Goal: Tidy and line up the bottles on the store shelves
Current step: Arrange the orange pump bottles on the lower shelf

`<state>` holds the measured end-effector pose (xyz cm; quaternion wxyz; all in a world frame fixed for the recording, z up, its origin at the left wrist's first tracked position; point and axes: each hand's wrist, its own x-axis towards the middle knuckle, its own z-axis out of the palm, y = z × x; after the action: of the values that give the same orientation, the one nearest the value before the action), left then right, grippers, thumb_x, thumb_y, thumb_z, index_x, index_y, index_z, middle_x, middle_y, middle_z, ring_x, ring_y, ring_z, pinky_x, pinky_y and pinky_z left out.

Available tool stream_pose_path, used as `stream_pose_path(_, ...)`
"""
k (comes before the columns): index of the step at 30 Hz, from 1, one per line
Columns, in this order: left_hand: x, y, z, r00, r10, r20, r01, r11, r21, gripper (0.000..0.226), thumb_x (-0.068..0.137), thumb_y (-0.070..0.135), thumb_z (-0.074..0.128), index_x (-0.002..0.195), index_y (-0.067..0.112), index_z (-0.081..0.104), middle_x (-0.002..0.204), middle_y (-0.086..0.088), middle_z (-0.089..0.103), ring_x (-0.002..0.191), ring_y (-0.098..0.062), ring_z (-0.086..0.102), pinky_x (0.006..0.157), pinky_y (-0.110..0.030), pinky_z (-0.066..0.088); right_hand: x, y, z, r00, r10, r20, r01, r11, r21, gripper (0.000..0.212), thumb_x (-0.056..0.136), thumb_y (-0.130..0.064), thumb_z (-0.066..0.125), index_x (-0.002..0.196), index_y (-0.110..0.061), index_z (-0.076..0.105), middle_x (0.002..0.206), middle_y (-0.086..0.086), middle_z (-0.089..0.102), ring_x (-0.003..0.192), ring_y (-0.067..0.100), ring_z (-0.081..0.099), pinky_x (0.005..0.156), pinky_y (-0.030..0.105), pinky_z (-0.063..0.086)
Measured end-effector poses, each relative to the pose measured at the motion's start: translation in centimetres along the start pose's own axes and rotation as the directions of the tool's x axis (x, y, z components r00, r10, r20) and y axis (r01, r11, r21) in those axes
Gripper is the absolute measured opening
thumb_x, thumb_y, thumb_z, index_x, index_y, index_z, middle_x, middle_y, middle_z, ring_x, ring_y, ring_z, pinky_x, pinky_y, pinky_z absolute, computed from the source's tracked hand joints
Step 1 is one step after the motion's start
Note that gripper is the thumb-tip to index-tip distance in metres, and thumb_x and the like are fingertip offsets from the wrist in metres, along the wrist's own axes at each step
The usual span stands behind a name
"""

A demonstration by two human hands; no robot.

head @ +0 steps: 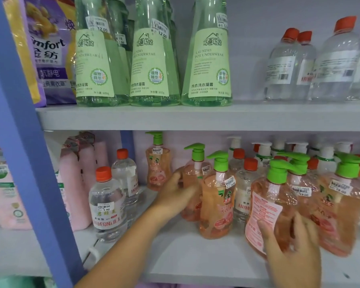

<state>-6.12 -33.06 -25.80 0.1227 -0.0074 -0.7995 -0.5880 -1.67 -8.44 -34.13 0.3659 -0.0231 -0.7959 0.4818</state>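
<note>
Several pink pump bottles with green pumps stand on the lower shelf (195, 258). My left hand (175, 192) wraps around the side of one pink pump bottle (192, 179) set back on the shelf. Another pink pump bottle (216, 202) stands just right of it, in front. My right hand (289, 244) grips a pink pump bottle (268, 206) at the front right, tilted with its back label facing me. Two more pink pump bottles (341, 204) stand right of that one. A lone pink pump bottle (158, 163) stands far back.
Clear bottles with orange caps (108, 202) stand at the lower left and behind the pink ones. White pump bottles (264, 152) fill the back right. The upper shelf holds green laundry bottles (154, 59) and clear orange-capped bottles (285, 65). A blue upright post (19, 121) stands left.
</note>
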Motion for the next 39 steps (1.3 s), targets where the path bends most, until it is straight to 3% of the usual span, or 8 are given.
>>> stream_pose_path(6,6.8,1.0,-3.9,0.848,0.117,-0.518,-0.105,0.993,0.054,0.059,0.080,0.059,0.069,0.130,0.028,0.057,0.127,-0.001,0.063,0.112,-0.018,0.065,0.100,-0.041,0.053,0.2,-0.3,-0.3,0.997,0.025,0.072,-0.027,0.999,0.032,0.077,0.076,-0.065,0.065,0.139,-0.023,0.057,0.133,-0.003,0.059,0.122,0.026,0.058,0.099,0.050,0.051)
stream_pose_path(12,10.9,0.7,-4.7,0.912,-0.134,-0.387,0.260,0.919,0.296,0.069,0.084,0.046,0.069,0.140,0.020,0.039,0.134,-0.016,0.045,0.116,-0.038,0.059,0.090,-0.032,0.045,0.1,-1.4,-0.7,0.986,0.026,0.163,-0.038,0.997,0.069,0.053,0.082,-0.041,0.077,0.131,-0.038,0.057,0.120,-0.020,0.066,0.112,0.016,0.065,0.094,0.047,0.056)
stream_pose_path(22,7.0,-0.8,-4.8,0.960,0.029,-0.277,0.066,0.942,0.328,0.063,0.054,0.077,0.074,0.108,0.050,0.057,0.107,0.003,0.070,0.090,-0.018,0.072,0.083,-0.041,0.061,-0.1,-1.8,-1.0,0.978,0.031,0.206,-0.045,0.997,0.062,0.051,0.087,-0.037,0.073,0.135,-0.037,0.054,0.124,-0.016,0.065,0.112,0.012,0.065,0.094,0.044,0.056)
stream_pose_path(25,5.6,-0.8,-4.5,0.961,0.035,-0.275,0.057,0.946,0.320,0.079,0.065,0.077,0.073,0.134,0.044,0.050,0.130,-0.002,0.062,0.112,-0.022,0.067,0.098,-0.042,0.056,0.0,-1.8,-0.9,0.979,0.029,0.204,-0.044,0.996,0.072,0.049,0.088,-0.032,0.074,0.134,-0.034,0.056,0.124,-0.014,0.066,0.110,0.012,0.065,0.091,0.039,0.055)
stream_pose_path(29,2.2,0.3,-3.1,0.739,0.406,-0.537,-0.238,0.904,0.356,0.053,0.089,0.040,0.064,0.133,0.011,0.054,0.134,-0.010,0.050,0.121,-0.025,0.052,0.097,-0.026,0.044,0.0,-1.8,-0.9,0.976,0.022,0.217,-0.042,0.995,0.088,0.051,0.088,-0.029,0.074,0.136,-0.033,0.056,0.124,-0.013,0.066,0.107,0.008,0.064,0.082,0.020,0.047)
stream_pose_path(31,1.2,1.2,-2.1,0.744,0.464,-0.480,-0.338,0.882,0.328,0.025,0.088,0.027,0.064,0.111,0.018,0.065,0.115,-0.003,0.060,0.099,-0.017,0.061,0.083,-0.030,0.050,0.0,-1.8,-0.9,0.978,0.017,0.208,-0.036,0.996,0.085,0.050,0.088,-0.031,0.074,0.134,-0.033,0.056,0.123,-0.013,0.065,0.108,0.010,0.064,0.086,0.029,0.052)
stream_pose_path(34,1.4,2.5,-0.8,0.939,0.298,-0.169,-0.260,0.942,0.214,0.031,0.089,0.035,0.071,0.119,0.031,0.064,0.111,0.010,0.068,0.099,-0.006,0.066,0.085,-0.025,0.053,-0.1,-1.8,-0.9,0.980,0.021,0.198,-0.033,0.998,0.058,0.051,0.088,-0.034,0.074,0.135,-0.033,0.056,0.123,-0.012,0.063,0.112,0.017,0.063,0.094,0.044,0.054)
stream_pose_path(39,1.2,3.3,-0.1,0.957,0.289,0.010,-0.282,0.927,0.247,0.038,0.090,0.017,0.073,0.121,0.034,0.061,0.098,0.030,0.063,0.095,0.001,0.063,0.078,-0.001,0.043,-0.1,-1.8,-1.2,0.977,0.015,0.214,-0.026,0.998,0.049,0.052,0.088,-0.036,0.073,0.137,-0.035,0.054,0.124,-0.012,0.063,0.113,0.017,0.063,0.095,0.046,0.055)
